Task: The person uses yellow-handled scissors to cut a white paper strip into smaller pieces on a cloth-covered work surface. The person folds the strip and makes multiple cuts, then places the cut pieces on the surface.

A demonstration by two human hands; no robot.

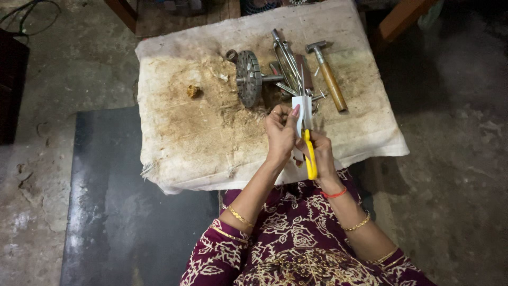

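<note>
Seated at a stained cloth-covered surface (pixel 211 132), a person's left hand (pixel 279 132) pinches a small white paper strip (pixel 302 108) upright, while the right hand (pixel 319 153) closes around yellow-handled scissors (pixel 309 153). At twelve o'clock lie a toothed metal wheel (pixel 247 78) and a wooden-handled hammer (pixel 328 74).

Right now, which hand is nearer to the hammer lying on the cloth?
The right hand, holding yellow-handled scissors, is nearer: the hammer lies just beyond it. The left hand, gripping a white piece, sits farther left.
</note>
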